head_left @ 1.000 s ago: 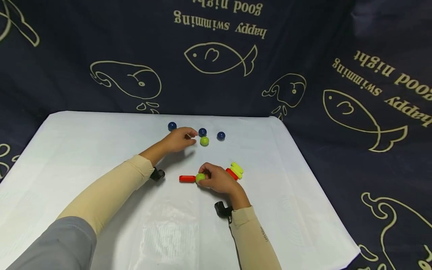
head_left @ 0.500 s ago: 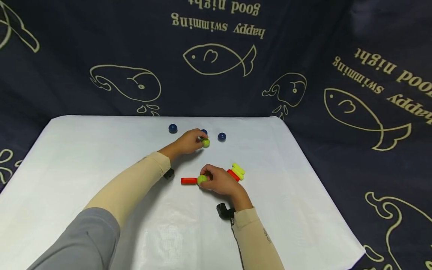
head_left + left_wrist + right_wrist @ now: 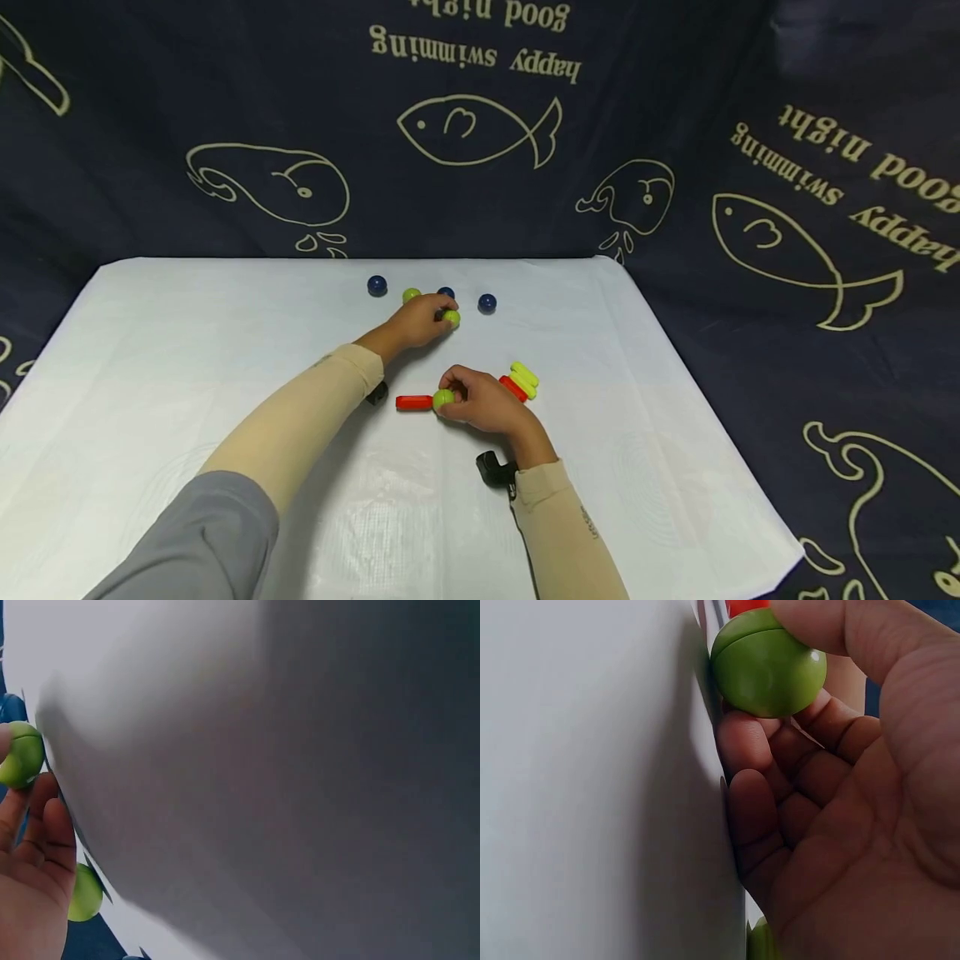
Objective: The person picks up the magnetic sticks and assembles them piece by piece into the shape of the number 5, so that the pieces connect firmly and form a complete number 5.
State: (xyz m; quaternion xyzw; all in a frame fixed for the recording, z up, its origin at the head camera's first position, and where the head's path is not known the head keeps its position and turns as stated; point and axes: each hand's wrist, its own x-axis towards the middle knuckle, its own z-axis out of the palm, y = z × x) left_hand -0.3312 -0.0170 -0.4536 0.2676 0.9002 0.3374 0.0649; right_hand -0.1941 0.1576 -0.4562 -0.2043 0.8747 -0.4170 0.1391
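Note:
My left hand point(image 3: 420, 322) pinches a small green ball point(image 3: 452, 318) near the back of the table; the left wrist view shows this ball point(image 3: 22, 755) between thumb and fingers. Just behind that hand lies a second green ball point(image 3: 411, 295). Nearer the middle, my right hand point(image 3: 483, 402) holds another green ball point(image 3: 443, 401) between thumb and fingers. In the right wrist view a seam line runs round this ball point(image 3: 769, 667). The ball meets the right end of a red stick-shaped piece point(image 3: 414, 403) lying on the table.
Blue balls stand along the back of the white table point(image 3: 225, 333): one at the left point(image 3: 377, 286), one partly hidden behind my left fingers point(image 3: 446, 292), one at the right point(image 3: 487, 303). Beyond my right hand lie yellow pieces point(image 3: 525, 375) and a red piece point(image 3: 512, 387).
My left hand has moved right, from beside the green ball to gripping it. A second green ball now shows behind that hand. The right hand keeps its hold in the same place.

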